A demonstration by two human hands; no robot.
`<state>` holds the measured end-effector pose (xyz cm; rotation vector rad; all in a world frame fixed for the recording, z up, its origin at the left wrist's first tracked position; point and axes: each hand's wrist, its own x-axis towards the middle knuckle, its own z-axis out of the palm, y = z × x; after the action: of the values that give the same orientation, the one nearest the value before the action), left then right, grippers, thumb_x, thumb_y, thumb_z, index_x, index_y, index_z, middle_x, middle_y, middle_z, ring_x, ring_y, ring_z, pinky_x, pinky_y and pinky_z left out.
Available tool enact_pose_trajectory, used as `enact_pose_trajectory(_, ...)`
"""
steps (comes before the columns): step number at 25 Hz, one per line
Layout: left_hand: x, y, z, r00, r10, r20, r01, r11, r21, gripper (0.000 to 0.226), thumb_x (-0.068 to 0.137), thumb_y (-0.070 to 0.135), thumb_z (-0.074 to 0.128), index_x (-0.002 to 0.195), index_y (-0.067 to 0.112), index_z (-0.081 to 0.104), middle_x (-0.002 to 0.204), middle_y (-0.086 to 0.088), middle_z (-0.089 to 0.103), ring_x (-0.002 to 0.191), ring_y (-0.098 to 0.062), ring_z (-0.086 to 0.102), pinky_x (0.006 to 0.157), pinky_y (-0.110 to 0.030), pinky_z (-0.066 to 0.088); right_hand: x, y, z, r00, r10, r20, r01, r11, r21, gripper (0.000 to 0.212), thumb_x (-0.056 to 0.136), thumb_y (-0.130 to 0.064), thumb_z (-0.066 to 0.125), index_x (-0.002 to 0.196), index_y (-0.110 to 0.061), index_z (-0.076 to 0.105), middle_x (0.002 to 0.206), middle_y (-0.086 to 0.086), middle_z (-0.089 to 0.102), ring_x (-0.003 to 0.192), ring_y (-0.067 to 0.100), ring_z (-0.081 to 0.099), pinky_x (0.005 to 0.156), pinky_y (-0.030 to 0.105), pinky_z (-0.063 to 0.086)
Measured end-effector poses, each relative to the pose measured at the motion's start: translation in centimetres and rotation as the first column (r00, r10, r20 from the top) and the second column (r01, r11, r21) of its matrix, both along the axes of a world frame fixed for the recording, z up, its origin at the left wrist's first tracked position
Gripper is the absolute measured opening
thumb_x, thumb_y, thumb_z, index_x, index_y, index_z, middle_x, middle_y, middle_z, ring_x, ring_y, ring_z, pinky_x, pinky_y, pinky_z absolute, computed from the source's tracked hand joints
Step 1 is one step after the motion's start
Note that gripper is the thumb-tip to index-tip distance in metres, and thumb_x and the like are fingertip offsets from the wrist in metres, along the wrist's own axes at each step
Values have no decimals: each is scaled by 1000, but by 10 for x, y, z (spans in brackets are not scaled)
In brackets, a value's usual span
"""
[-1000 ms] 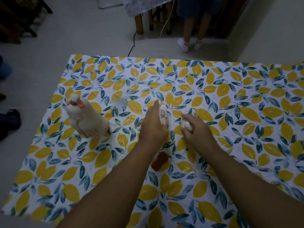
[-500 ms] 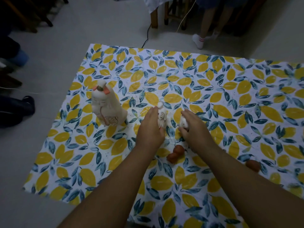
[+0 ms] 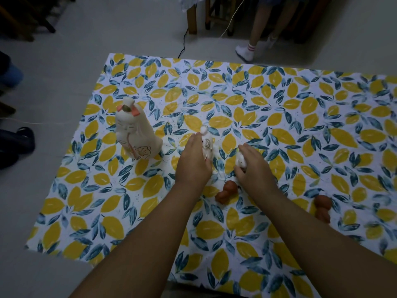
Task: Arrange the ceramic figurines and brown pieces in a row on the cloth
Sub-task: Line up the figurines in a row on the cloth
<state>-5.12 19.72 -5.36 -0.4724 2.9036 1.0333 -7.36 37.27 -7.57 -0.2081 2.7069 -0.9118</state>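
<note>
- My left hand (image 3: 193, 162) is wrapped round the middle white figurine (image 3: 206, 145), just right of the tall ceramic figurine (image 3: 134, 134) standing upright on the leaf-print cloth (image 3: 279, 100).
- My right hand (image 3: 254, 166) is closed on the small white figurine (image 3: 240, 161), further right of the tall one.
- One brown piece (image 3: 226, 191) lies nearer me by my right wrist; another brown piece (image 3: 323, 208) sits well off right.
- Risk: my wrist may knock the near brown piece, or the soft cloth may tip a figurine on release.
</note>
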Motion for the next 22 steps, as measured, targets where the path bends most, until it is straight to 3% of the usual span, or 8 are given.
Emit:
enact_pose_trajectory(5, 0, -1, 9, 1000, 23, 7, -24, 993, 114, 74, 87, 24, 73, 148, 7, 35, 151, -13, 43, 139, -31, 40, 107, -44, 42, 4, 3, 8, 998, 29, 48, -24, 995, -94, 72, 96, -21, 68, 158, -16, 32, 167, 5, 28, 155, 21, 22, 121, 38, 28)
enact_pose_trajectory(8, 21, 8, 21, 982, -8, -187, 22, 997, 71, 75, 86, 33, 73, 148, 10, 37, 148, -10, 47, 138, -27, 41, 112, -42, 38, 20, 20, 18, 1000, 9, -10, -10, 989, -147, 70, 98, -40, 63, 158, -20, 33, 164, 1, 35, 151, 18, 28, 118, 38, 31)
enact_pose_trajectory(11, 57, 45, 25, 938, -161, -308, 165, 986, -15, 60, 89, 33, 68, 142, 15, 45, 136, -4, 54, 130, -23, 45, 108, -36, 37, 45, 55, 23, 992, -49, -116, 46, 999, -26, 59, 98, -41, 61, 150, -19, 46, 154, 4, 48, 143, 23, 40, 113, 42, 37)
enact_pose_trajectory(15, 75, 81, 5, 973, -221, -64, 220, 975, -35, 54, 94, 33, 62, 142, 14, 46, 134, -8, 54, 127, -25, 44, 103, -40, 41, 69, 116, 22, 964, -211, -162, 235, 961, 146, 49, 95, -35, 68, 140, -17, 59, 148, 11, 54, 137, 34, 44, 106, 55, 43)
enact_pose_trajectory(18, 74, 84, -11, 974, -144, 177, 166, 979, -120, 56, 99, 30, 56, 148, 8, 40, 141, -14, 48, 132, -33, 40, 106, -44, 37, 79, 159, 16, 927, -356, -114, 374, 893, 252, 57, 92, -37, 70, 143, -19, 54, 150, 16, 45, 135, 41, 40, 99, 58, 46)
enact_pose_trajectory(22, 83, 95, -21, 977, -139, 163, 154, 984, -85, 34, 97, 16, 62, 129, 7, 57, 122, -17, 54, 113, -37, 51, 88, -43, 44, 89, 186, 2, 871, -479, 106, 443, 860, 253, 63, 95, -43, 65, 149, -18, 45, 143, 19, 44, 129, 41, 43, 100, 54, 47)
